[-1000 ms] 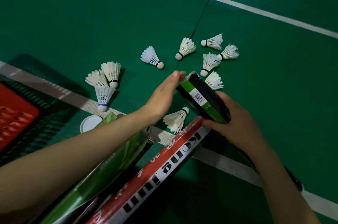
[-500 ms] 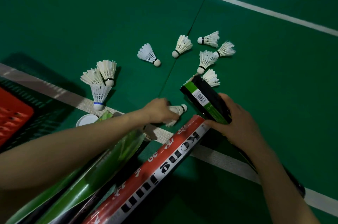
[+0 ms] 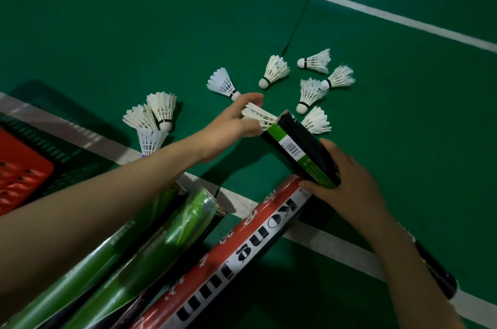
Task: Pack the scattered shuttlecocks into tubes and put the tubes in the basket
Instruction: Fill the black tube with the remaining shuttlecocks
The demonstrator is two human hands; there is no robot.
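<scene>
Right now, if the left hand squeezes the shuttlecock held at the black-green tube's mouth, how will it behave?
Probably very light: the shuttlecock in the left hand is mostly open feathers. Those thin splayed feathers likely crush easily. Narrow end faces the tube, so it should slide in.

White feather shuttlecock (image 3: pixel 258 116) cork-first at the mouth of the tilted black-and-green tube (image 3: pixel 298 150), loose shuttlecocks (image 3: pixel 274 72) scattered nearby.

A green court floor (image 3: pixel 107 19) fills the view. A far white line (image 3: pixel 376 10) crosses it at a slant, and a thin dark seam (image 3: pixel 298 22) meets that line. A near white line (image 3: pixel 336 246) runs lower down. A red perforated plastic piece (image 3: pixel 21 181) sits at the left edge.
</scene>
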